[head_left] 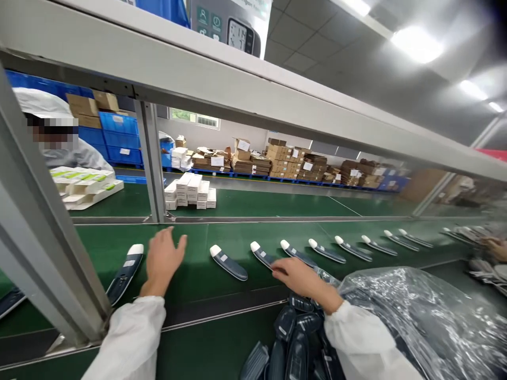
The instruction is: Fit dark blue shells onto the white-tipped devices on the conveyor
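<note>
A line of curved dark blue handheld devices with white tips lies along the green conveyor belt (190,295). My left hand (164,258) is over the belt with fingers spread and nothing in it. To its left lies one white-tipped device (125,274); another device (228,262) lies between my hands. My right hand (299,277) has its fingers bent together at the lower end of a white-tipped device (261,254), partly covering it. Below that hand, a pile of dark blue plastic parts (291,338) sits by a clear plastic bag (428,311).
A metal post (47,211) stands close on my left, and a white shelf beam (237,68) crosses above. White boxes (192,190) are stacked beyond the belt. A co-worker (75,148) is at the far left beside white trays (85,184). Another person's hand (495,247) shows far right.
</note>
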Demonstrator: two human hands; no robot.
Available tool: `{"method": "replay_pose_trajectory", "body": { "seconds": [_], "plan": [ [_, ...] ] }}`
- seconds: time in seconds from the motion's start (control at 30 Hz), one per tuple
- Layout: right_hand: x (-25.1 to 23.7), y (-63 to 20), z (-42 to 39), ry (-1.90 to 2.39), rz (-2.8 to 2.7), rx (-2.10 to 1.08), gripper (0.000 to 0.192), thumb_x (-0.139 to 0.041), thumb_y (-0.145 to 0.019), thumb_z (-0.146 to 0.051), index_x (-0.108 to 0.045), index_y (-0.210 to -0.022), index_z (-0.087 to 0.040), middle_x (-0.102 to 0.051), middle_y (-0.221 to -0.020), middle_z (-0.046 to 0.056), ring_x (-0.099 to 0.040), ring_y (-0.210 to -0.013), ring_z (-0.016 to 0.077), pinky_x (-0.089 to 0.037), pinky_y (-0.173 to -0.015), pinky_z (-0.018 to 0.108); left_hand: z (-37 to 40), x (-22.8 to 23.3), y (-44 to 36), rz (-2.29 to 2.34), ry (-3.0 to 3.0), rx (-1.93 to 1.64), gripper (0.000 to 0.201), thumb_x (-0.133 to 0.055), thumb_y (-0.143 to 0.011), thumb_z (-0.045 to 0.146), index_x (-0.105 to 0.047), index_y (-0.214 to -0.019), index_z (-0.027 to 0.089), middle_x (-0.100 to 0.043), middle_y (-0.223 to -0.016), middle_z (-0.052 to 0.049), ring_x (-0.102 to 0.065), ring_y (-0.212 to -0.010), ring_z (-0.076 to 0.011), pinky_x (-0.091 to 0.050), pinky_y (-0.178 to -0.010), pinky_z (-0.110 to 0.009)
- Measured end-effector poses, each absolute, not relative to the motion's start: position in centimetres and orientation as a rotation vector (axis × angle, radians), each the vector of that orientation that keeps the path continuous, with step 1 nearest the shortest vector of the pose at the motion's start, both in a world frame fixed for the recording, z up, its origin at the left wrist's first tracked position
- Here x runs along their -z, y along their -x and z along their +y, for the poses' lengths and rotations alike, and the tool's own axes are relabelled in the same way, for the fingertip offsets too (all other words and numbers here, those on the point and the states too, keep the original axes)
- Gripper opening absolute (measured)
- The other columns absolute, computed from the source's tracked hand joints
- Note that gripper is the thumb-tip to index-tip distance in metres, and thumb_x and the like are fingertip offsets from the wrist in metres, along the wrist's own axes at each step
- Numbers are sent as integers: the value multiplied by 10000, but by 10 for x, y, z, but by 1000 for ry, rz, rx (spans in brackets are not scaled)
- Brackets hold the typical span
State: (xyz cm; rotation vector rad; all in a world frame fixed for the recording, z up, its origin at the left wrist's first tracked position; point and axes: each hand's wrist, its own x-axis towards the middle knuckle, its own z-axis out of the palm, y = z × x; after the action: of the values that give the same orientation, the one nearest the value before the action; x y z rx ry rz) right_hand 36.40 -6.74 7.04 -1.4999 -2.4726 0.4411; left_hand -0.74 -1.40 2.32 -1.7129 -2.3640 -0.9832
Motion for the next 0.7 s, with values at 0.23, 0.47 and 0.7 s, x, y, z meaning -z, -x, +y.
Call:
{"method": "replay_pose_trajectory", "body": {
  "seconds": [0.23, 0.47, 0.7],
  "plan": [
    [-43, -421, -96, 1786, -2563, -309, 212, -582, -725, -87, -676, -866, -214, -687, -935, 43, -620, -909, 211, -402, -732, 275, -34, -25, 33, -2646, 1237, 746, 482, -386, -910, 329, -490, -1311, 83, -386, -1454, -261, -323, -1350, -433, -298, -1066, -614],
    [-33, -414, -81, 1695, -2501, -455, 340, -481, -704, -60, -669, -934, -224, -653, -778, 6, -593, -824, 195, -401, -723, 278, -33, -21, 41, -2857, 1351, 710, 367, -344, -939, 303, -520, -1214, 137, -621, -1171, -208, -559, -1112, -369, -479, -827, -463],
    [-41, -336, -53, 1454, -2181, -625, 325, -413, -857, -245, -687, -1032, -220, -693, -913, 29, -640, -623, 165, -512, -654, 297, -19, -14, 25, -2837, 1546, 895, 398, -516, -889, 471, -526, -1150, 171, -642, -1117, -145, -640, -993, -292, -464, -751, -336]
  ]
}}
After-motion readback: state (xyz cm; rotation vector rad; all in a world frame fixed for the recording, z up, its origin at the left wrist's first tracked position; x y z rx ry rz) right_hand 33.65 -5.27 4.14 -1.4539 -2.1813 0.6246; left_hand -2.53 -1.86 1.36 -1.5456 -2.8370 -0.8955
